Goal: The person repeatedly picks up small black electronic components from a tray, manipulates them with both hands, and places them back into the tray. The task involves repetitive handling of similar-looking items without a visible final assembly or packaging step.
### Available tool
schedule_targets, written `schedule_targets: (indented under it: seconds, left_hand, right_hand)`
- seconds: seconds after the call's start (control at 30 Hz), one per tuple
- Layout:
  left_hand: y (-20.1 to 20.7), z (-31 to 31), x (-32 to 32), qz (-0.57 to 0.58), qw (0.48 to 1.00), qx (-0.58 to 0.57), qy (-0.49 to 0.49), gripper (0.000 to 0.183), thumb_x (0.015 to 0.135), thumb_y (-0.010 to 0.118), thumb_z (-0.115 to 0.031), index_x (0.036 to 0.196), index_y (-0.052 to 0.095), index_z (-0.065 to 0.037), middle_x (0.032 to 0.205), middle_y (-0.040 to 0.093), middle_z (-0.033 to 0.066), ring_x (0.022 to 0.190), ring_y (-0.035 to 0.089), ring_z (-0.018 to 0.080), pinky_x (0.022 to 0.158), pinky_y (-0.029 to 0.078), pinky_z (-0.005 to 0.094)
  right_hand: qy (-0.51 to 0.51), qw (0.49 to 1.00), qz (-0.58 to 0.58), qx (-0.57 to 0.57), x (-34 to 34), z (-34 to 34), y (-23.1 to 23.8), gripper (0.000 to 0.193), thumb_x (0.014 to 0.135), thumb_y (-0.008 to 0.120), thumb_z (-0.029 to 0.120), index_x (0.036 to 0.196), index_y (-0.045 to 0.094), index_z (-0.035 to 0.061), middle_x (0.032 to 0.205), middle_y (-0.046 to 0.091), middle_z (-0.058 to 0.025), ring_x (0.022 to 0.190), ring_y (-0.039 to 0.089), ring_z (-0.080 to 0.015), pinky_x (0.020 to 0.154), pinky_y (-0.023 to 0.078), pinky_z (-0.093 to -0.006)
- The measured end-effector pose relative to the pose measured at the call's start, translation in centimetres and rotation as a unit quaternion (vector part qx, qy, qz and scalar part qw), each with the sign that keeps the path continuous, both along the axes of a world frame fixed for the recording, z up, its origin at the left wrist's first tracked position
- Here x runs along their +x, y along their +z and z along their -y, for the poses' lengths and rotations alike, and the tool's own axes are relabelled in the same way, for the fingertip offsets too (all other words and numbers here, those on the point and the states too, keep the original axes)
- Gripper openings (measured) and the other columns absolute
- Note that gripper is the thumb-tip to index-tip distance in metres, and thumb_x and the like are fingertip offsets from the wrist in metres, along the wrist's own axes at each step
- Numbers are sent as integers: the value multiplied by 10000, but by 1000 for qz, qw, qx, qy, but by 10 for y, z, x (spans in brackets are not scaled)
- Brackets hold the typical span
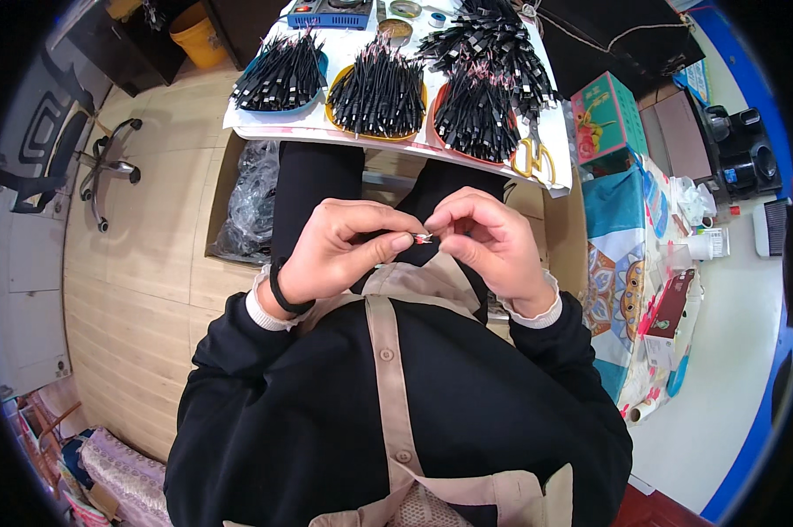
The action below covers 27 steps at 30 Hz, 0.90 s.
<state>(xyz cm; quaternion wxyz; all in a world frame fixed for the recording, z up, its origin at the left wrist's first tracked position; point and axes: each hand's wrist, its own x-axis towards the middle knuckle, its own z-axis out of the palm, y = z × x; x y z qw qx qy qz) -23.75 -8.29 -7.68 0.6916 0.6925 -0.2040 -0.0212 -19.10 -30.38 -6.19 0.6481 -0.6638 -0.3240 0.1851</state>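
Note:
Over my lap, my left hand (348,241) pinches a small piece with thin red and whitish wires (423,238) and a bright tip between thumb and forefinger. From the other side, my right hand (491,244) closes thumb and fingertips at the end of the same wires. Its exact kind is too small to make out. Beyond the hands, short black cables with pinkish wire ends fill a blue tray (321,90), a yellow tray (377,137) and a red tray (475,156) on the table. More black cables (493,39) lie heaped behind the red tray.
Yellow-handled scissors (534,156) lie at the table's front right corner. At the back are a blue device (329,15) and a round tin (395,33). A green box (605,119) stands right, beside a cloth-covered surface (614,206). Below left, a carton holds clear plastic (252,202).

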Motion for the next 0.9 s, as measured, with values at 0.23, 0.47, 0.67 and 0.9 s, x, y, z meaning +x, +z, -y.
schedule_targets:
  seconds: [0.23,0.47,0.67,0.9]
  left_hand:
    - [-1,6,12,-38,999,21,25,134,881,654,-31,996,696,21,847,698,83,730,601,67,624,481,218]
    - [34,-1,40,-31,986,126,108,113,882,636,-16,977,683,25,806,670,57,690,595,79,611,466,211]
    - [93,-43,131,209,899,311,228,99,883,634,-34,975,642,2,768,656,87,639,624,180,607,486,253]
    - [46,-45,312,310,770,554,64,96,854,620,-113,900,642,-31,815,646,161,799,638,357,711,516,429]
  right_hand:
    - [-84,973,213,-14,14,-5,-11,177,789,763,52,919,650,13,872,624,-68,704,587,-134,619,479,-243]
    - [-103,992,52,46,32,-9,-33,138,897,635,30,1017,617,-35,919,598,-90,833,570,-122,713,459,-236]
    - [-42,998,20,-53,42,-14,-77,75,905,617,63,915,663,4,822,645,-79,673,602,-132,615,469,-242]
    - [1,989,-121,-84,42,-26,-159,149,927,603,137,942,631,-9,793,665,-83,679,620,-150,631,486,-274]
